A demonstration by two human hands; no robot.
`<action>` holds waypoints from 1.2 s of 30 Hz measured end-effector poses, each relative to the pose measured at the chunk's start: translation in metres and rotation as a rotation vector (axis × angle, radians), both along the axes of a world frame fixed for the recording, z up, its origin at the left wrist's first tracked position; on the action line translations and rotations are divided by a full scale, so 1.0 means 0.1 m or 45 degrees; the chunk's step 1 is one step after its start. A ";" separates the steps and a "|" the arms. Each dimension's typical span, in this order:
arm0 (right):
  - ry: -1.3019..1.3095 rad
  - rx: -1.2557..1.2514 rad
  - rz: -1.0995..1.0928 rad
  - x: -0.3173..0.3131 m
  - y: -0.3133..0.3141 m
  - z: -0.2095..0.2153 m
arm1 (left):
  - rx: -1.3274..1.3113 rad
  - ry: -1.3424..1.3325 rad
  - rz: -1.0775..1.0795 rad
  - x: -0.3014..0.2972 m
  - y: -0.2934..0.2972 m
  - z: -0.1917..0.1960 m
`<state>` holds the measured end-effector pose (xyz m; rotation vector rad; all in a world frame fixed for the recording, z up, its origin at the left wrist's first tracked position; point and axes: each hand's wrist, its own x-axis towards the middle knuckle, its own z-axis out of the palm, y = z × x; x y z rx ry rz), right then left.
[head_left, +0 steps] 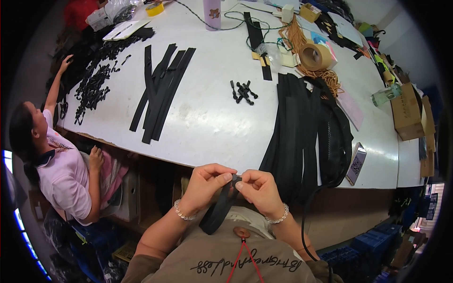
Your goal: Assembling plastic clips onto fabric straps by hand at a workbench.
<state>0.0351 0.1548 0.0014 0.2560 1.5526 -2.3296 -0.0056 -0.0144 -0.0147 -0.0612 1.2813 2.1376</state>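
2 hands meet just below the near edge of the white table (212, 127), both pinched on the top end of a black zipper strip (218, 210). The left hand (204, 184) grips it from the left with thumb and fingers closed over the end; the right hand (258, 188) presses in from the right, fingertips touching the same spot. What sits between the fingertips is too small to make out, possibly a slider. The strip hangs down from the hands toward the person's chest. Each wrist wears a bead bracelet.

On the table just beyond the right hand lies a thick pile of black zipper lengths (295, 132), draped over the near edge. A small cluster of black sliders (243, 92) sits in the middle of the table, and a fan of flat black strips (160, 89) lies farther left. A phone (356, 163) rests near the right edge. A roll of tan tape (315, 56) stands farther back. At the left, another person in a pink shirt (63, 172) reaches one hand to a heap of small black parts (94, 82).
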 end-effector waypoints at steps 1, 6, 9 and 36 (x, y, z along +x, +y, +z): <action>0.005 0.003 -0.004 -0.01 -0.01 0.00 | 0.003 0.005 -0.004 -0.02 -0.01 0.02; 0.218 0.317 -0.026 -0.05 0.01 -0.03 | -0.021 0.087 -0.061 -0.12 -0.02 0.16; 0.151 0.145 -0.100 -0.06 -0.01 0.06 | -0.031 0.130 -0.016 -0.16 0.00 0.18; 0.373 -0.177 0.166 -0.14 0.18 -0.06 | 0.068 0.173 -0.106 -0.16 0.05 0.20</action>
